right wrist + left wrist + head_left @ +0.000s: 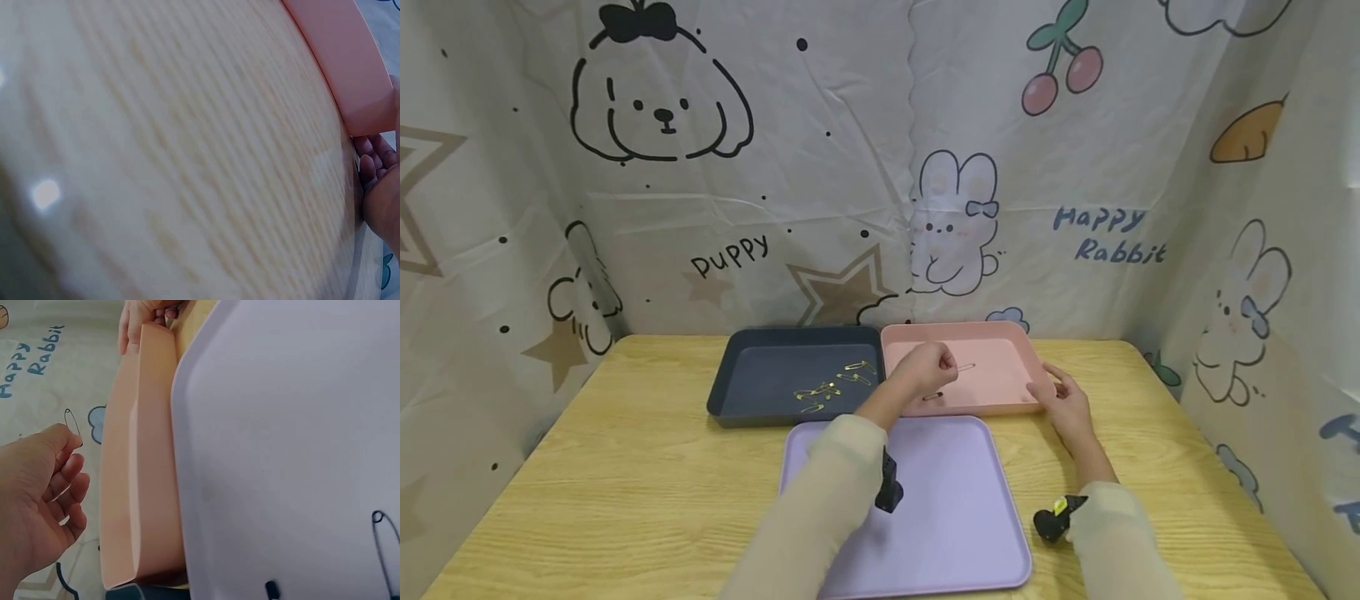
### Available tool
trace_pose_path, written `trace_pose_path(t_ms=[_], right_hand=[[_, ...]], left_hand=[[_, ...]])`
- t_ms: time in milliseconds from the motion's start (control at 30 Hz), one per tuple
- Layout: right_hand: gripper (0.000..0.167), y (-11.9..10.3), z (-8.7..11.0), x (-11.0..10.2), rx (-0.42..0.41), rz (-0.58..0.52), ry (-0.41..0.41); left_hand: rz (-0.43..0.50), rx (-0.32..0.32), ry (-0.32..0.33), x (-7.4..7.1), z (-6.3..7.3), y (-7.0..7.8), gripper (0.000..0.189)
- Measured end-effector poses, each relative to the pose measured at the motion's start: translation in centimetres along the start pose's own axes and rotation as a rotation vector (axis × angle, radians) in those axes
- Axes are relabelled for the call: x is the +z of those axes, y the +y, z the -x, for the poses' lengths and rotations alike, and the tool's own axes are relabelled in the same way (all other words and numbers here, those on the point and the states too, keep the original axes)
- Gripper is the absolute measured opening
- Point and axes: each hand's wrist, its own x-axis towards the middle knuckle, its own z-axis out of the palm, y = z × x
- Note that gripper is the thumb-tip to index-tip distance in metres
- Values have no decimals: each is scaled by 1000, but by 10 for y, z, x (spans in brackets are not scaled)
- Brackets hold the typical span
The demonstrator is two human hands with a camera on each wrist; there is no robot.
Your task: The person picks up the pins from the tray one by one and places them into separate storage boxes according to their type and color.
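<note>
My left hand (927,368) is above the pink tray (1000,342), pinching a thin safety pin (73,427) between thumb and forefinger. Its other fingers are curled. My right hand (1067,408) holds the pink tray's near right corner, thumb at the rim and fingers outside; the right wrist view shows fingertips (369,165) beside that corner. A dark safety pin (932,396) lies in the pink tray, below my left hand. Another safety pin (377,540) and a black piece (272,589) show on the lavender tray (281,425); my left forearm hides that part in the head view.
Several gold safety pins (823,390) lie in the right half of the dark blue tray (752,367), which adjoins the pink tray's left side. The lavender tray is in front of both. A printed curtain (850,167) hangs behind the wooden table (625,467).
</note>
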Motion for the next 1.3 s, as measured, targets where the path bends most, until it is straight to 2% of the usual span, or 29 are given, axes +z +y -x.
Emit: trace_pose_path(t_ms=[400, 967, 1300], right_hand=[[66, 0, 1, -2, 2, 8, 16], [66, 0, 0, 0, 1, 0, 12], [65, 0, -1, 2, 6, -1, 11]], left_hand=[[18, -31, -9, 8, -1, -2, 6], [63, -24, -4, 24, -8, -2, 4], [38, -11, 6, 31, -12, -2, 4]])
